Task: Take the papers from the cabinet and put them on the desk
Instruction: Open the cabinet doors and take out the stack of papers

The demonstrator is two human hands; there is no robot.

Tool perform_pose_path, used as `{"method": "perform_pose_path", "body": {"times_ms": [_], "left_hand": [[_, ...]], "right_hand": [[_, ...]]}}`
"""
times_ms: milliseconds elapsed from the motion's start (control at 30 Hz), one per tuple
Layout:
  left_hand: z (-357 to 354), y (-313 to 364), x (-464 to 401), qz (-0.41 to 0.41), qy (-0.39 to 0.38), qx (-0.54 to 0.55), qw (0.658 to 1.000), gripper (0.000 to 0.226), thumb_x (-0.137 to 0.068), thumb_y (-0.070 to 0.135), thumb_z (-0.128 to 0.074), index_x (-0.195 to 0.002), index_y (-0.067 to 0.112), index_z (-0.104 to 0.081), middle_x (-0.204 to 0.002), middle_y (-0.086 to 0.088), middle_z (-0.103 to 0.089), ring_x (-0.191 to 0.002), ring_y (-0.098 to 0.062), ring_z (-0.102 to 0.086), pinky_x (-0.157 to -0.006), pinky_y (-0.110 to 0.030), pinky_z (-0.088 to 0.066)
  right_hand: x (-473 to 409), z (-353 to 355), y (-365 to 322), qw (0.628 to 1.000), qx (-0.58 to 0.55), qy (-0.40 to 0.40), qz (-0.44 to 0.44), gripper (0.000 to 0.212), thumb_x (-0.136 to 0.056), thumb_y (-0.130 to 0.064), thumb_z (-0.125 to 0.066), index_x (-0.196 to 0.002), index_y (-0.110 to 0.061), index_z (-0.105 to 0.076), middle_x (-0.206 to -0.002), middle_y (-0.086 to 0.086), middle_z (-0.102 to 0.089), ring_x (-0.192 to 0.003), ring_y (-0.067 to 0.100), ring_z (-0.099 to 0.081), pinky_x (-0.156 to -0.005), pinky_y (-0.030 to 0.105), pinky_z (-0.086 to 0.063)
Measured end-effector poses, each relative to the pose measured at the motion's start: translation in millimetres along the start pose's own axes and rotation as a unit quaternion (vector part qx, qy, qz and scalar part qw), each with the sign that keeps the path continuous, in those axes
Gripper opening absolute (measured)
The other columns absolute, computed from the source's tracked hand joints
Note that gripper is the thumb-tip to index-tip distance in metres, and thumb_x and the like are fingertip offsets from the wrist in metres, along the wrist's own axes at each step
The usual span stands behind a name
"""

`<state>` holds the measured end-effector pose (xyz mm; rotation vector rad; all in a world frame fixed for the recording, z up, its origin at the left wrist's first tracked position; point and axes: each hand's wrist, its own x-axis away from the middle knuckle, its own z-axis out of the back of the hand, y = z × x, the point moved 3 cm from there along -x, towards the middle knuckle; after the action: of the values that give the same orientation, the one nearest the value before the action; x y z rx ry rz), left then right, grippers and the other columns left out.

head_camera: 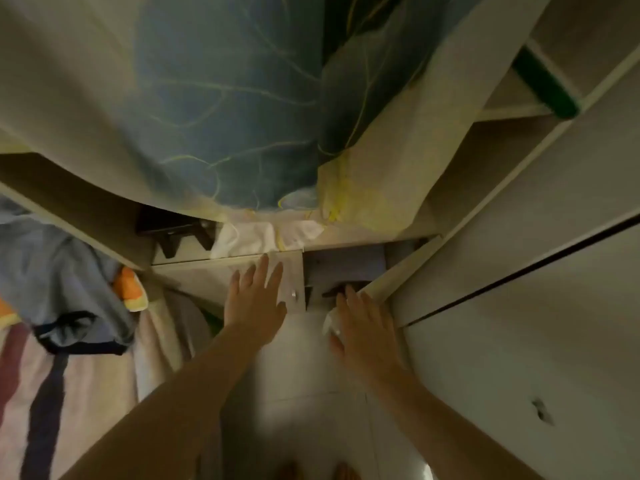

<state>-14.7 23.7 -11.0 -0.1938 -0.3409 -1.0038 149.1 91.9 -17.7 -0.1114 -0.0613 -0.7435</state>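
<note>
Left hand (256, 299) flat and open on the closed cabinet door (277, 282) by its knob, right hand (363, 323) spread open at the edge of the open door (398, 268), dim compartment (343, 268) just beyond its fingertips, papers not discernible inside.
</note>
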Motion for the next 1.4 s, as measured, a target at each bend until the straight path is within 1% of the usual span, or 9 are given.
{"method": "perform_pose_path", "body": {"times_ms": [167, 367, 500, 667, 767, 900, 1100, 1267, 1400], "left_hand": [[-23.0, -3.7, -29.5, 0.015, 0.028, 0.005, 0.999, 0.077, -0.092, 0.042, -0.036, -0.146, 0.018, 0.014, -0.158, -0.007, 0.013, -0.145, -0.026, 0.0, -0.117, -0.045, -0.007], [-34.7, -7.3, -31.0, 0.013, 0.05, 0.007, 0.999, 0.081, -0.091, 0.039, -0.042, -0.145, 0.02, 0.015, -0.158, -0.005, 0.014, -0.145, -0.025, 0.004, -0.117, -0.045, -0.007], [-33.8, -3.4, -29.7, 0.008, 0.049, 0.023, 0.998, 0.082, -0.091, 0.035, -0.044, -0.146, 0.02, 0.014, -0.158, -0.006, 0.014, -0.145, -0.026, 0.005, -0.117, -0.046, -0.009], [-25.9, 1.1, -32.5, 0.019, 0.051, 0.048, 0.997, 0.08, -0.087, 0.032, -0.052, -0.148, 0.016, -0.002, -0.159, -0.01, -0.002, -0.144, -0.029, -0.007, -0.115, -0.046, -0.018], [-21.6, 7.0, -35.7, 0.031, 0.076, 0.077, 0.994, 0.076, -0.082, 0.027, -0.061, -0.144, 0.015, -0.018, -0.155, -0.011, -0.019, -0.139, -0.033, -0.02, -0.109, -0.051, -0.027], [-25.4, 9.8, -39.3, 0.045, 0.07, 0.071, 0.994, 0.082, -0.078, 0.022, -0.065, -0.145, 0.02, -0.017, -0.152, -0.012, -0.021, -0.136, -0.038, -0.021, -0.104, -0.055, -0.03], [-22.4, 7.7, -42.3, 0.04, 0.109, 0.068, 0.991, 0.079, -0.073, 0.016, -0.069, -0.14, 0.019, -0.027, -0.141, -0.019, -0.034, -0.123, -0.046, -0.034, -0.099, -0.056, -0.031], [-10.7, -3.0, -40.2, 0.039, 0.087, 0.081, 0.992, 0.066, -0.074, 0.017, -0.066, -0.134, 0.018, -0.038, -0.136, -0.017, -0.042, -0.124, -0.039, -0.039, -0.103, -0.05, -0.029], [-14.0, -3.8, -21.0, 0.013, 0.05, 0.078, 0.996, 0.06, -0.08, 0.023, -0.058, -0.135, 0.022, -0.036, -0.136, -0.011, -0.041, -0.123, -0.035, -0.04, -0.104, -0.046, -0.028]], "right_hand": [[-15.1, -30.2, 5.5, 0.999, -0.004, 0.023, 0.046, 0.069, -0.056, -0.036, -0.082, -0.112, -0.003, -0.061, -0.115, 0.013, -0.066, -0.105, 0.033, -0.063, -0.073, 0.044, -0.059], [6.7, -30.3, 27.8, 0.997, -0.02, 0.018, 0.078, 0.047, -0.068, -0.037, -0.068, -0.109, -0.013, -0.059, -0.116, 0.007, -0.064, -0.116, 0.027, -0.057, -0.08, 0.038, -0.055], [53.1, -34.4, 58.7, 0.995, 0.0, -0.018, 0.097, 0.054, -0.07, -0.044, -0.063, -0.11, -0.009, -0.058, -0.117, 0.01, -0.064, -0.118, 0.03, -0.055, -0.085, 0.036, -0.056], [99.4, -15.3, 127.5, 0.986, 0.099, -0.042, 0.128, 0.041, -0.054, -0.038, -0.084, -0.085, -0.015, -0.073, -0.098, 0.004, -0.071, -0.113, 0.02, -0.057, -0.062, 0.022, -0.058], [112.2, -7.0, 170.0, 0.996, 0.059, -0.055, 0.044, 0.057, -0.051, -0.034, -0.087, -0.1, -0.014, -0.065, -0.113, 0.005, -0.06, -0.111, 0.016, -0.056, -0.045, 0.021, -0.056], [113.8, -15.0, 200.7, 0.993, 0.057, -0.102, 0.003, 0.068, -0.063, -0.035, -0.081, -0.12, -0.013, -0.049, -0.126, 0.01, -0.057, -0.104, 0.022, -0.065, -0.054, 0.031, -0.06], [114.8, -19.5, 170.2, 0.983, 0.053, -0.107, -0.138, 0.058, -0.064, -0.023, -0.076, -0.118, -0.016, -0.056, -0.132, 0.013, -0.055, -0.125, 0.034, -0.047, -0.082, 0.051, -0.051], [107.7, -29.3, 98.1, 0.985, -0.068, -0.089, -0.135, 0.06, -0.072, -0.026, -0.07, -0.128, -0.021, -0.048, -0.136, 0.009, -0.053, -0.125, 0.032, -0.049, -0.092, 0.049, -0.048], [86.0, -29.5, 53.5, 0.976, -0.136, -0.119, -0.117, 0.059, -0.091, -0.028, -0.047, -0.143, -0.025, -0.02, -0.154, 0.005, -0.024, -0.14, 0.026, -0.022, -0.111, 0.046, -0.026]]}}
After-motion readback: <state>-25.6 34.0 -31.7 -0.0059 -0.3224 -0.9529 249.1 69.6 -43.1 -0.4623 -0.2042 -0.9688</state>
